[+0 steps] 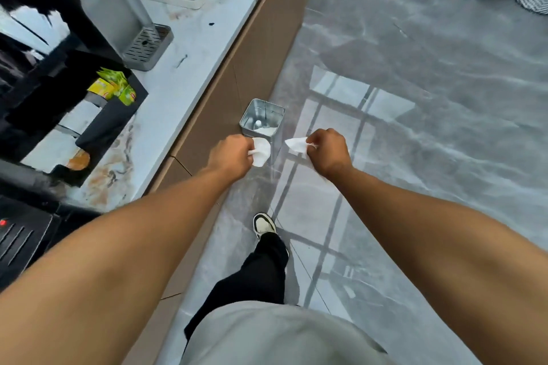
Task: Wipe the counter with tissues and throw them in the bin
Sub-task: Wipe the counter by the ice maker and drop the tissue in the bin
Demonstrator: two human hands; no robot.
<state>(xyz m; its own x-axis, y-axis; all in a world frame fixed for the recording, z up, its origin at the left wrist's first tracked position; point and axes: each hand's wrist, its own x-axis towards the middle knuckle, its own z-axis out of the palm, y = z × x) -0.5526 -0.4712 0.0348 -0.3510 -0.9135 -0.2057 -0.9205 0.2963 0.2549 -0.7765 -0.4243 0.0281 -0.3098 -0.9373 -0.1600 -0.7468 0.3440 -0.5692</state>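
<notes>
I'm watching both arms reaching out over the grey floor [415, 115], each fist closing on a tissue. Left hand [232, 154] is pinching a crumpled white tissue [261, 151], w/ its edge overlapping the bin's near rim. Right hand [327, 151] is gripping a second tissue [296, 144], flatter, pointing toward the bin but just beside it. Fingers are curling under, so can't tell how much paper is tucked inside. Beyond them, the square metal bin [274, 111] is standing open against the cabinet front, holding white scraps at its bottom. Counter [189, 68] is running off to the left, stained near its front edge, partly hidden by black organiser trays [98, 127].
</notes>
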